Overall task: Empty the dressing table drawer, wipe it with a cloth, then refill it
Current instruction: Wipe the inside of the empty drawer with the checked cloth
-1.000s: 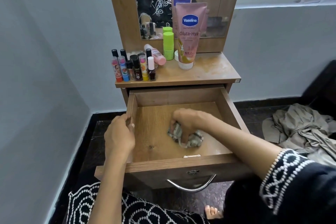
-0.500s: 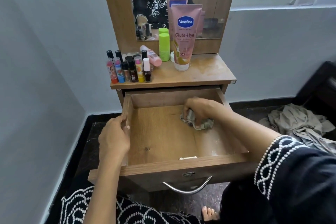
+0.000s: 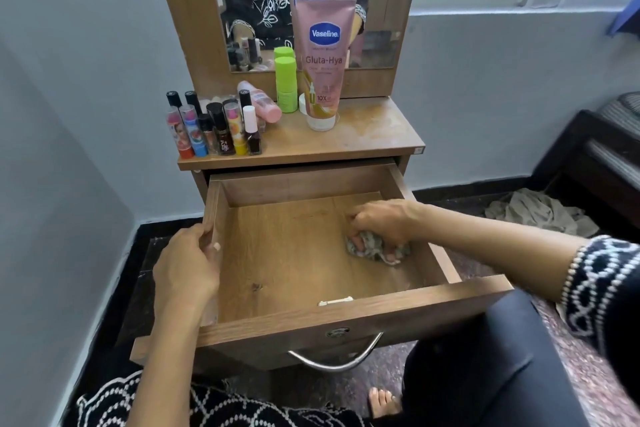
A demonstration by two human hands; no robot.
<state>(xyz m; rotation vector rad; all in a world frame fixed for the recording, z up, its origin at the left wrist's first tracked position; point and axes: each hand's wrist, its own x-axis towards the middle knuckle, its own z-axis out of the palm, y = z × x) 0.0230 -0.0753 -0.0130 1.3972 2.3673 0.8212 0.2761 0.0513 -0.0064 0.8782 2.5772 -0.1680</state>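
Wiping is the step in hand: the drawer [image 3: 311, 253] stands pulled out from under the table [image 3: 363, 139], and nothing lies in it but a crumpled cloth [image 3: 375, 250] toward its right side, near the right wall and about midway from back to front. The right hand [image 3: 381, 222] bears down on that cloth with fingers curled round it, bunching it into a wad against the drawer floor. The left hand [image 3: 188, 263] grips the top edge of the drawer's left wall, thumb inside and fingers over the rim, which looks meant to steady the drawer.

Judging by its folds, the cloth is soft, light and limp; it would best be held as a wad under the palm, so that it does not slip out or trail. The drawer seems stiff board on runners and could slide or rock under pressure, so a hold on a side wall or the front panel suits it.

Small bottles [image 3: 214, 132], a green bottle [image 3: 286, 83] and a pink lotion tube [image 3: 323, 62] stand on the table above the drawer, probably awaiting refilling.
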